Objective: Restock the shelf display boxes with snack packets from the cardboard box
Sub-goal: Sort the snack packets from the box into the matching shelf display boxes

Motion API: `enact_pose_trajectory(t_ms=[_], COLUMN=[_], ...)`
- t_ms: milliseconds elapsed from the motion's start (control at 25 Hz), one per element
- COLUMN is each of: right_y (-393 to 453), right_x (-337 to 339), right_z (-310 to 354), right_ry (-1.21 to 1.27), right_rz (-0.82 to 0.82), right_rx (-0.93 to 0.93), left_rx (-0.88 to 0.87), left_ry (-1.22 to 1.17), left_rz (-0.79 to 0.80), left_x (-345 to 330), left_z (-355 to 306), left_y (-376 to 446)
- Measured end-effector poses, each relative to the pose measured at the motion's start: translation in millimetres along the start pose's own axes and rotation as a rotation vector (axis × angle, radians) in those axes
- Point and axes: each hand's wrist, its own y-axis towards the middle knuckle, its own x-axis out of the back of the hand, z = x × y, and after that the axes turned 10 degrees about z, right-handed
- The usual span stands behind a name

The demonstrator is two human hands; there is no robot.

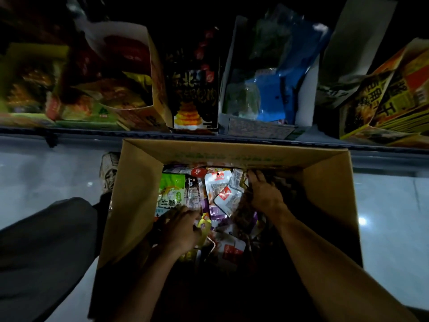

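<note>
From the head camera, both hands reached into the open cardboard box [137, 196] on the floor, among loose snack packets [222, 196]. The left hand [180, 228] and right hand [264, 194] lay palm-down on the heap; whether their fingers grasped anything could not be told. Display boxes [262, 89] stood on the shelf beyond.

Plain brown cardboard box [137, 196] with faint green print along the far inner wall. Inside, a bright green packet [172, 194] with white lettering; white packets with red labels [226, 196]; purple packets [217, 211] among them. On the shelf, a black display box [193, 89] with pale characters, red dots and an orange-yellow stack; a white box holding blue packets [271, 98]; a yellow-and-orange box with black characters [390, 101]. Pale grey glossy floor [390, 217].
</note>
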Motion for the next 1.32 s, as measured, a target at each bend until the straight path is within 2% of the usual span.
enact_pose_trajectory(t_ms=[120,240,280,360,440,560,680,760,840,960,1040,1160,1200,1320], right_y=[-8,-18,-22,-34,-48,-78,-118,-148,-185,-235,-261,-272,-271,-268], right_x=[-5,-5,-4,7,28,66,103,129,153,171,170,156,152,141], right_z=[11,32,35,31,20,17,24,30,42,62,77,94,98,109], right_ry=[-0.014,0.093,0.210,0.639,0.875,0.869,0.849,0.837,0.850,0.871,0.937,1.191,1.178,0.819], right_rz=[-0.042,-0.054,-0.024,0.086,0.201,0.231,0.160,0.137,0.189,0.269,0.157,-0.113,-0.176,-0.324], right_rx=[-0.023,0.068,0.128,0.217,0.241,0.165,0.174,0.229,0.337,0.514,0.553,0.575,0.573,0.598], left_rx=[0.009,0.017,0.025,0.065,0.099,0.095,0.064,-0.061,-0.252,-0.472,-0.501,-0.419,-0.386,-0.338], left_ry=[-0.028,-0.058,-0.087,-0.178,-0.276,-0.455,-0.885,-1.278,-1.563,-1.687,-1.739,-1.910,-1.920,-1.886], left_rz=[-0.023,-0.092,-0.121,-0.175,-0.256,-0.324,-0.290,-0.148,-0.022,-0.021,-0.057,-0.171,-0.204,-0.263], left_x=[1,4,5,9,15,30,56,80,100,124,128,126,125,119], left_z=[0,-6,-9,-14,-17,-30,-49,-63,-77,-102,-114,-113,-112,-113], left_y=[-2,-3,-4,-5,-8,-23,-47,-70,-92,-129,-145,-146,-147,-153])
